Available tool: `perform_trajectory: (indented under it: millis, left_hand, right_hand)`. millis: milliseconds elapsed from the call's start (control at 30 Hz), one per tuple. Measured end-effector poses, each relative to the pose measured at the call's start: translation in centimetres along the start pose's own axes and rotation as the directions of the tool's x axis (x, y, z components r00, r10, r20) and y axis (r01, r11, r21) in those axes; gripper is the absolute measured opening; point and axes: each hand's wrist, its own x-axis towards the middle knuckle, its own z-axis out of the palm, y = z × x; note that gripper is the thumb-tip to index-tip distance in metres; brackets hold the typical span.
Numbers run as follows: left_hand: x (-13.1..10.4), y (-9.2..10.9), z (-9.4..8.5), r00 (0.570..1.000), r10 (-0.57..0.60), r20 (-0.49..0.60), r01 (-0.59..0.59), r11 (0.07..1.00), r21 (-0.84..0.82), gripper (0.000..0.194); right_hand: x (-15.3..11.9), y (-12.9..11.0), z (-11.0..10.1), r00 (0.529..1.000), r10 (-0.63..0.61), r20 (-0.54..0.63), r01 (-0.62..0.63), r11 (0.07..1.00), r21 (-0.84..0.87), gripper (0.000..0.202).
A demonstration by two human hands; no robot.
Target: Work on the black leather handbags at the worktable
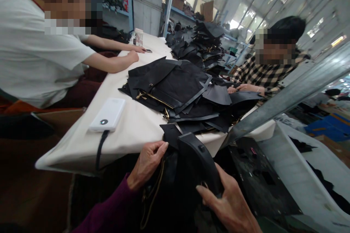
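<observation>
Close in front of me is a black leather-like bag piece (191, 164) with a gold zipper (157, 189) hanging along its left side. My right hand (228, 198) grips its right side, thumb on the front face and fingers behind. My left hand (149, 162) pinches thumb against forefinger at the upper left edge of the piece; what lies between the fingertips is too small to make out. Just beyond, a pile of black bag pieces (175, 83) with gold zippers and straps covers part of the cream-covered table (136, 127).
A white power bank (108, 114) with a black cable lies on the table's left. One person in a white shirt (54, 51) sits left; another in a checked shirt (254, 69) works across. At right are a slanted metal post (290, 91) and a white bin (308, 167).
</observation>
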Motion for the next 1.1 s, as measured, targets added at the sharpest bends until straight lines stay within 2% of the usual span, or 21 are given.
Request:
perform_trajectory:
  millis: [167,267,400,500,567,633,700,767,800,900,967,1033,1100]
  left_hand:
    - [0.3,-0.4,-0.1,0.999,0.012,-0.031,-0.012,1.0,-0.014,0.045]
    - [0.1,-0.2,0.1,0.999,0.036,-0.04,-0.036,0.999,0.005,0.044]
    - [-0.3,0.3,0.7,0.995,0.049,-0.092,-0.044,0.998,0.055,0.044]
    - [-0.3,-0.1,1.5,0.985,0.05,-0.163,-0.03,0.992,0.122,0.039]
    - [-0.1,-0.8,2.1,0.966,0.079,-0.247,-0.042,0.987,0.152,0.028]
    - [0.1,-1.5,2.6,0.935,0.084,-0.344,-0.067,0.996,0.063,0.023]
    - [0.2,-2.0,3.0,0.915,0.04,-0.401,-0.095,0.988,-0.12,0.036]
    - [0.3,-2.3,3.4,0.924,-0.012,-0.382,-0.082,0.97,-0.229,0.049]
    - [0.2,-2.5,3.6,0.94,-0.02,-0.342,-0.059,0.974,-0.22,0.049]
    - [-0.1,-2.8,4.3,0.991,-0.002,-0.132,-0.002,0.999,-0.034,0.026]
    - [-0.4,-2.5,4.6,0.999,0.03,-0.034,-0.028,0.998,0.062,0.027]
    - [-0.7,-1.3,4.3,0.997,0.074,-0.037,-0.071,0.994,0.088,0.029]
    - [-0.8,0.8,3.2,0.983,0.137,-0.126,-0.124,0.987,0.105,0.026]
  right_hand:
    - [-0.8,1.3,1.1,0.994,0.012,0.108,-0.012,1.0,-0.002,0.047]
    - [-0.1,1.3,1.7,0.998,-0.016,0.067,0.016,1.0,0.008,0.044]
    - [1.0,0.7,1.1,1.0,-0.006,-0.025,0.007,1.0,0.019,0.037]
    - [1.1,0.6,0.2,0.999,0.028,-0.027,-0.027,0.999,0.027,0.038]
    - [0.8,0.9,-0.2,0.999,0.045,-0.019,-0.044,0.999,0.019,0.039]
    - [0.3,1.5,-0.4,0.998,0.057,-0.013,-0.057,0.998,-0.003,0.038]
    - [-0.1,2.1,-0.6,0.998,0.067,-0.013,-0.068,0.997,-0.03,0.036]
    - [-0.5,2.7,-0.7,0.997,0.068,-0.031,-0.069,0.996,-0.052,0.034]
    - [-0.7,2.9,-0.7,0.996,0.073,-0.045,-0.075,0.996,-0.053,0.034]
    - [-1.1,2.9,-1.0,0.992,0.102,-0.071,-0.103,0.995,-0.01,0.033]
    - [-1.5,2.6,-1.2,0.99,0.118,-0.077,-0.117,0.993,0.023,0.035]
    - [-2.0,2.2,-1.5,0.985,0.118,-0.126,-0.115,0.993,0.029,0.036]
    - [-2.8,1.9,-1.9,0.971,0.126,-0.204,-0.124,0.992,0.021,0.038]
